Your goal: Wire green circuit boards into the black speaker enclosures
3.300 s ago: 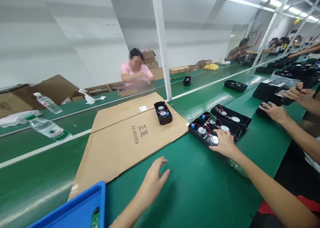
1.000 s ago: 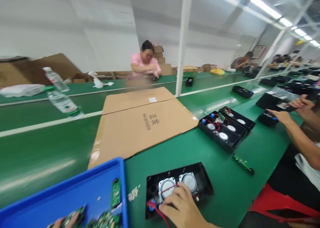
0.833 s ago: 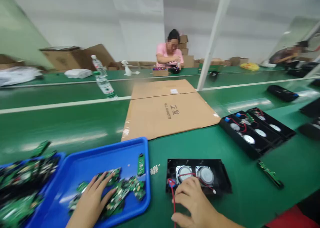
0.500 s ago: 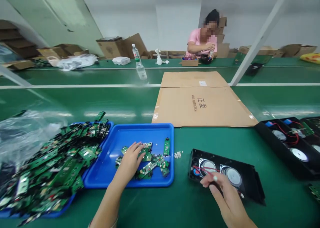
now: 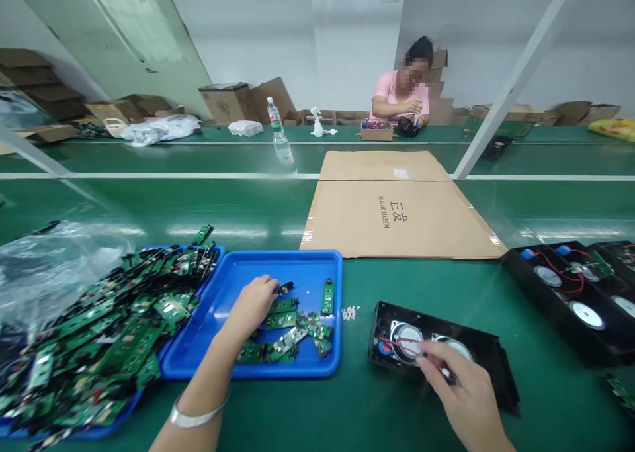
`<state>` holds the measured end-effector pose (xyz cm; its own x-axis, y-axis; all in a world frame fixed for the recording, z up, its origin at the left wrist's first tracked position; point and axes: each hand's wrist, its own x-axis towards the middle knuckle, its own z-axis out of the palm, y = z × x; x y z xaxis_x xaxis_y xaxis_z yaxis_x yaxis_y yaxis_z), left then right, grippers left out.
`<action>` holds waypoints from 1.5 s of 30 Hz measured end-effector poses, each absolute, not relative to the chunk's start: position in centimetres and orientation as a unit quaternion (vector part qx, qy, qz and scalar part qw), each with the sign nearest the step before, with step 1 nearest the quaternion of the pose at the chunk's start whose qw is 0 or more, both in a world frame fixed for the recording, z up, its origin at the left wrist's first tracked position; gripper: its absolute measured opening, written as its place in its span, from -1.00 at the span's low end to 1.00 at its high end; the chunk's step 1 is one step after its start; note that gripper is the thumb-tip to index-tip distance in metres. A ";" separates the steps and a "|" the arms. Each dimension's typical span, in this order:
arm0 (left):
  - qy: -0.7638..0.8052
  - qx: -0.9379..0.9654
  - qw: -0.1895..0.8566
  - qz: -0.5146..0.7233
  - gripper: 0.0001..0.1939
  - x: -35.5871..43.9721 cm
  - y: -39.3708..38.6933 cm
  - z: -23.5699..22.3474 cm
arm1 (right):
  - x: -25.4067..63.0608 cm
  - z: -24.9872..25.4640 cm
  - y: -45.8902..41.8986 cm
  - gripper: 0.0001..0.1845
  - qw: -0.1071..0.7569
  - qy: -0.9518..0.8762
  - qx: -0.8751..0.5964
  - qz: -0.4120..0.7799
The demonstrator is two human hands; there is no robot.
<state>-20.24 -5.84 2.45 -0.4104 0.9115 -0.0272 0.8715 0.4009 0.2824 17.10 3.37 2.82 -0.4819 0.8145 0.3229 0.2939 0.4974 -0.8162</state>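
Note:
My left hand (image 5: 252, 306), with a bangle on its wrist, is closed over the blue tray (image 5: 198, 362). Its fingers grip a small green circuit board (image 5: 284, 288), whose dark end sticks out past the fingertips. Several more green circuit boards (image 5: 282, 320) lie below and to the right of that hand in the tray. On the right, my right hand (image 5: 461, 386) pinches thin red wires (image 5: 401, 340) over a black speaker housing (image 5: 476, 346). Two round speakers (image 5: 407, 341) sit in the housing, one partly behind my fingers. A small dark and white piece under this hand is unclear.
A heaped tray of circuit boards (image 5: 119, 333) and a clear plastic bag (image 5: 59, 257) stand left. Small white pieces (image 5: 350, 313) lie beside the blue tray. Flattened cardboard (image 5: 347, 220) lies ahead, more speaker housings (image 5: 550, 306) right. A co-worker (image 5: 397, 98) sits across the benches.
My left hand has closed from spread fingers onto a circuit board, lifting it slightly among the others. My right hand has shifted a little right and down, still pinching the wires. The view has tilted slightly.

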 end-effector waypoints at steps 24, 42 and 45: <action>0.655 0.425 0.398 0.481 -0.70 -2.0 -4.2 4.3 | 15.6 4.4 4.3 -0.76 0.257 -0.852 -0.268 0.370; 0.658 0.340 0.330 0.585 -0.94 -2.8 -3.8 4.9 | 14.9 4.4 4.0 -0.82 0.305 -0.853 -0.205 0.369; 0.651 0.295 0.362 0.598 -0.85 -3.2 -3.8 5.1 | 15.0 4.3 4.1 -0.83 0.302 -0.847 -0.197 0.390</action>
<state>-3.17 -3.84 5.08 -0.5639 0.8172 -0.1193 -0.0491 0.1110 0.9926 15.00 4.10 4.30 -0.7398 0.5689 0.3593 0.0972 0.6188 -0.7795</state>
